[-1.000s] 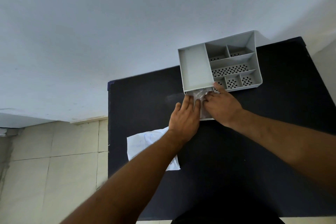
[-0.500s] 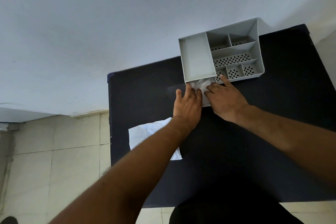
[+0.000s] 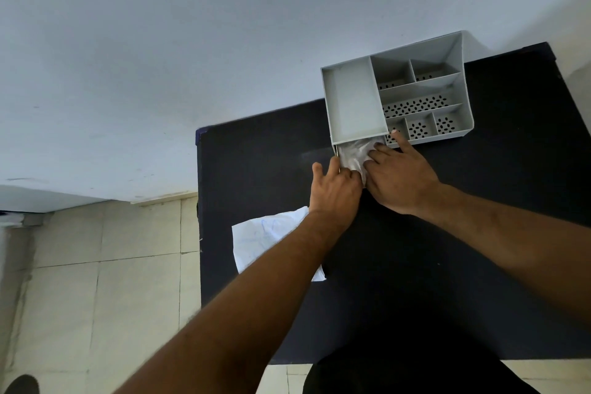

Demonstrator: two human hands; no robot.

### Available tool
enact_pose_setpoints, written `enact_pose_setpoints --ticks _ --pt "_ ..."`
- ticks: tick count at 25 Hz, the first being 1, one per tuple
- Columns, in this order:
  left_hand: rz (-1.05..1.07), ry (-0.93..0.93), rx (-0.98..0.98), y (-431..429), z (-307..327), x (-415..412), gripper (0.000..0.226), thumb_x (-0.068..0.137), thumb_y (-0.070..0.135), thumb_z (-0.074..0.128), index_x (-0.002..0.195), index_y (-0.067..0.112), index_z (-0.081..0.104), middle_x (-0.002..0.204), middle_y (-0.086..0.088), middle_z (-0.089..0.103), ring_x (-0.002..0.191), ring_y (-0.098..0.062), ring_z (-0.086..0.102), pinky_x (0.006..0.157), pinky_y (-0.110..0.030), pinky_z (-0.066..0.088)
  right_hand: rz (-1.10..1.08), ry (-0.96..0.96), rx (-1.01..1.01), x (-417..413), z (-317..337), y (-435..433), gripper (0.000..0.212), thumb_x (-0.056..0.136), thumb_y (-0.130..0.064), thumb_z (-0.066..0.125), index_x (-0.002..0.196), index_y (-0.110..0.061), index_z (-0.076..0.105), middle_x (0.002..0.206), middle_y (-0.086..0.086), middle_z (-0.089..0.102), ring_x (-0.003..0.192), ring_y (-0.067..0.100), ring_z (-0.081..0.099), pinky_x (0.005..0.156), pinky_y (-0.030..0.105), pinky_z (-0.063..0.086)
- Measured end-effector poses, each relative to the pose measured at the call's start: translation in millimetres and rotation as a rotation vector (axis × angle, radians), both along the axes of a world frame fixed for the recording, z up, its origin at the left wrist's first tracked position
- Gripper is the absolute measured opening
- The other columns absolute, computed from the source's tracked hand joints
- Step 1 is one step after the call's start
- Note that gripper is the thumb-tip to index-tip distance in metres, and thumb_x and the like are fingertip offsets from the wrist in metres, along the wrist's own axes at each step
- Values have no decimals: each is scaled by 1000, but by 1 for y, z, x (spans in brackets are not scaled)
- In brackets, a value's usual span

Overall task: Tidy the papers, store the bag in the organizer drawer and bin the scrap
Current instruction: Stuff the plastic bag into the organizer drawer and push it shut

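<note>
A grey plastic organizer (image 3: 355, 99) with several compartments stands at the far edge of the black table (image 3: 479, 233). Its drawer is pulled out toward me below the left compartment, and a crumpled clear plastic bag (image 3: 353, 155) lies in it. My left hand (image 3: 335, 195) rests at the drawer's near left corner with fingers against the bag. My right hand (image 3: 399, 179) presses its fingers on the bag from the right, the forefinger reaching the organizer's front rim. A white paper (image 3: 265, 233) with blue scribbles lies on the table's left side, partly hidden under my left forearm.
A pale wall rises right behind the organizer. Beige floor tiles (image 3: 96, 297) lie to the left of the table, with a dark shoe tip at the bottom left corner. My dark clothing shows at the table's near edge.
The drawer stands further in under the organizer than a second ago. Both hands stay at the drawer; the left hand has shifted to its left corner, exposing more of the bag.
</note>
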State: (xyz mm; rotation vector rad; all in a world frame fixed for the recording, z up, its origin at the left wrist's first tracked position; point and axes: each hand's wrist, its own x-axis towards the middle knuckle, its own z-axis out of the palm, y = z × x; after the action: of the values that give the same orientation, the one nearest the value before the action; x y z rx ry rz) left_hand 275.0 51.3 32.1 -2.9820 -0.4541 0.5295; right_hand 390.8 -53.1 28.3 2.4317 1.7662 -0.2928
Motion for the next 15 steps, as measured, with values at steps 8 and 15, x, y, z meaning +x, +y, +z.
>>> enact_pose_setpoints --ticks 8,15 --pt "66 -45 -19 8 3 4 31 96 22 55 127 18 55 120 -3 66 115 -28 54 95 -54 38 42 -2 -157 -1 3 -6 60 98 -50 33 149 -19 41 163 10 31 153 25 20 119 61 -5" --pt "21 61 -94 23 -2 1 62 98 27 55 155 29 30 167 -8 16 133 -33 41 101 -52 44 108 -120 -219 7 2 6 48 102 -38 38 145 -17 44 155 12 44 151 28 26 123 59 1"
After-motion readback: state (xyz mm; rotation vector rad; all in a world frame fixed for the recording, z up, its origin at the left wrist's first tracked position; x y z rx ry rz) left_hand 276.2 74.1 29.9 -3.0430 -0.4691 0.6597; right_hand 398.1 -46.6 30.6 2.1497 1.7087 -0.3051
